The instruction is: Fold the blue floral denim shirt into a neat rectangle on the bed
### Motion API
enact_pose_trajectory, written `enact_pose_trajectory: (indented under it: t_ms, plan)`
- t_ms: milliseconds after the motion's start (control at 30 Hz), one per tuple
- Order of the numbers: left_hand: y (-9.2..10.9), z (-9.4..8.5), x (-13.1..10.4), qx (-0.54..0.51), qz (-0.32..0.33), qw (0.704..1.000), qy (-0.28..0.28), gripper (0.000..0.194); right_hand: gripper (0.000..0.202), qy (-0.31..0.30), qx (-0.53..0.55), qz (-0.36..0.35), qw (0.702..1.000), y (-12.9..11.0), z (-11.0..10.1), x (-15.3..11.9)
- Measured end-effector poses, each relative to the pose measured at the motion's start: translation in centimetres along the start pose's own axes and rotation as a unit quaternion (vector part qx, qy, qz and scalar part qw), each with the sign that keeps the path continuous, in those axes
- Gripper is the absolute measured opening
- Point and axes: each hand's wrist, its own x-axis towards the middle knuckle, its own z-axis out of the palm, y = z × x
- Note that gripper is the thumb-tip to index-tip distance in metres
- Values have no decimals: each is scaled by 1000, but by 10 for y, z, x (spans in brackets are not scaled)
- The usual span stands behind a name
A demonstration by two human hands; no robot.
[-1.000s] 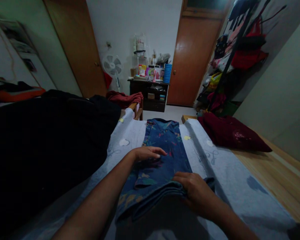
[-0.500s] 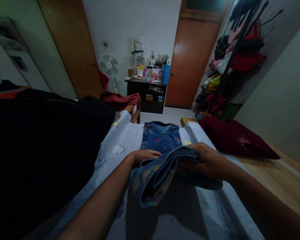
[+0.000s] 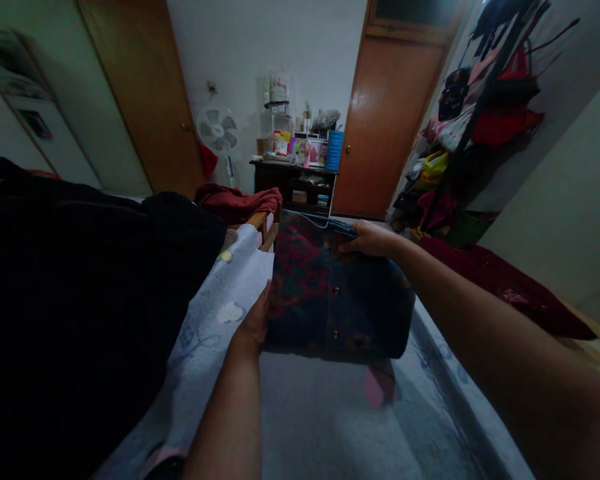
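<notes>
A folded floral denim shirt [image 3: 305, 287], dark blue with red flowers and a buttoned front strip, is held up over the bed in front of me. My right hand [image 3: 367, 239] pinches its top edge, thumb on the near face. At the shirt's lower left side is my left hand [image 3: 257, 317], gripping the edge with its fingers mostly hidden behind the cloth. Beneath lies the pale blue patterned bedsheet [image 3: 320, 413].
A heap of black clothing [image 3: 90, 300] covers the left side. Dark red cloth [image 3: 240, 201] hangs over a wooden bed rail. On the right lies a maroon pillow [image 3: 510, 287]. Farther back stand a fan [image 3: 217, 130], a dark cabinet [image 3: 263, 183] and a rack of bags [image 3: 480, 100].
The shirt bundle has been raised and turned so its buttoned front faces me. My right hand has moved up and slightly left; my left hand has shifted to the shirt's left edge.
</notes>
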Motion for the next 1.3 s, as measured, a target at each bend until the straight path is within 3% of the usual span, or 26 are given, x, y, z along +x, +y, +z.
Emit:
enact_pose_trajectory:
  t_ms: [100,267,400,500,700,867,1033,1100,1167,1300]
  plan:
    - [2,0,-3,-85,-6,996,-28,82,24,10,-81,16,997,15,1,34]
    - [-4,-1,2,-39,-15,997,-71,71,21,19,-208,27,978,42,15,78]
    - [-18,-1,21,93,32,995,36,62,24,28,-267,49,962,60,31,103]
    - [-25,2,31,209,85,967,114,53,26,39,-289,65,954,71,39,117]
    - [-26,12,33,296,82,932,191,46,33,67,-313,99,942,92,55,140]
    - [-27,15,33,307,59,926,210,54,35,99,-326,121,933,104,85,139]
    - [-26,15,33,330,62,920,202,53,65,220,-333,149,905,113,107,125]
    - [-24,15,32,346,58,915,198,52,69,236,-321,160,903,111,111,115]
    - [-22,17,32,360,55,910,198,52,62,220,-299,157,915,106,114,104]
    - [-18,21,29,385,44,901,197,51,60,120,-251,126,952,103,125,85]
